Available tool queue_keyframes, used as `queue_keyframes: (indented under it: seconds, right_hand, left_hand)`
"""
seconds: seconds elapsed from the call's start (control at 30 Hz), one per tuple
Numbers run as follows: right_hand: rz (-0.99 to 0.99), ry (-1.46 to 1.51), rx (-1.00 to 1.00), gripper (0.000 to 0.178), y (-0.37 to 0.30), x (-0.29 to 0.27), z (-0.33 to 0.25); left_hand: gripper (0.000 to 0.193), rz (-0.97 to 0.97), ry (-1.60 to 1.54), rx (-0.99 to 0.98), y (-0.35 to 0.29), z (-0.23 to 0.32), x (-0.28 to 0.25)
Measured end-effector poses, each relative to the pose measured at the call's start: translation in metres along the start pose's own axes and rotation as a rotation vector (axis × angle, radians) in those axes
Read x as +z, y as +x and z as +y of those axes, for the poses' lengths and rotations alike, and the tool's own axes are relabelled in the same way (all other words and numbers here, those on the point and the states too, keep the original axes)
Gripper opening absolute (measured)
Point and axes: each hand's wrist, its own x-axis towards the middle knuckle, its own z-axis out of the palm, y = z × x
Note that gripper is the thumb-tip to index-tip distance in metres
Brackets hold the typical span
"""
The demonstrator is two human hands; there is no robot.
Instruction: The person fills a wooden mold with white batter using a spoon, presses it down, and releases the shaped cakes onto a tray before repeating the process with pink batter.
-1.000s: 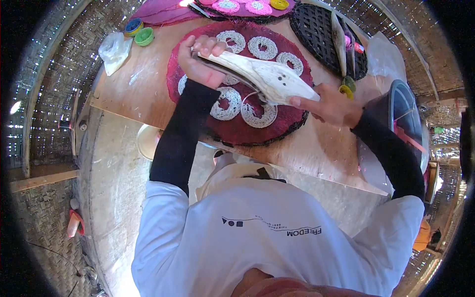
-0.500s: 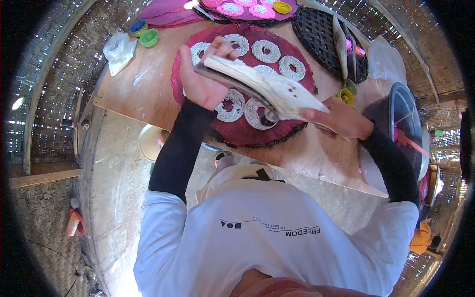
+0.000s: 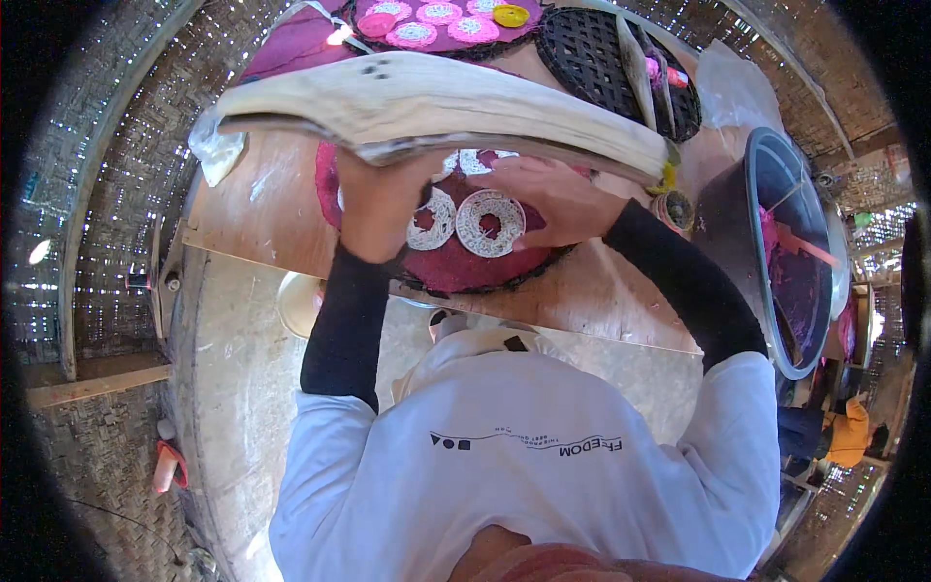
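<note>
A long, pale wooden press-like tool (image 3: pixel 456 102) with a curved body and dark underside lies crosswise in front of me, lifted above the table. My left hand (image 3: pixel 378 199) is closed around the underside of its left part; the tool hides some fingers. Below its right half, my right hand (image 3: pixel 558 199) has its fingers stretched leftward and its thumb apart. It is nearest a white stringy ring (image 3: pixel 465 233) with a smooth rim. Another white ring (image 3: pixel 441 218) lies beside it on the round red mat (image 3: pixel 451 272). The tool covers much of the mat.
A grey tub (image 3: pixel 761 155) with purple contents stands at the right. Behind are a black woven tray (image 3: pixel 572 48) and a purple mat (image 3: pixel 451 39) bearing pink-white rings and a yellow dish (image 3: pixel 510 16). A plastic bag (image 3: pixel 215 150) sits at the left table edge.
The wooden tool has risen and turned to lie almost level, farther left. My left hand has closed on it from an open palm. My right hand has left the handle end and moved left.
</note>
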Motion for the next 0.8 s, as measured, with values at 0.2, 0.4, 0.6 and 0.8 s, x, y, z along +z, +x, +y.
queue_keyframes:
  seconds: [0.2,0.4,0.6,0.8]
  right_hand:
    - [-0.011,-0.118,-0.016,0.091,0.012,0.014,-0.004]
    - [0.015,0.032,-0.102,0.091,0.019,0.021,-0.003]
    - [0.026,-0.042,-0.044,0.091,0.012,0.011,0.003]
    - [-0.122,0.106,-0.076,0.097,0.012,0.006,0.005]
  left_hand:
    - [0.022,0.110,-0.064,0.005,-0.015,-0.008,-0.022]
    - [0.022,0.054,-0.094,-0.040,-0.020,-0.011,-0.023]
    - [0.023,0.082,-0.137,-0.081,-0.022,-0.010,-0.023]
    - [0.019,0.025,-0.121,-0.066,-0.015,-0.017,-0.023]
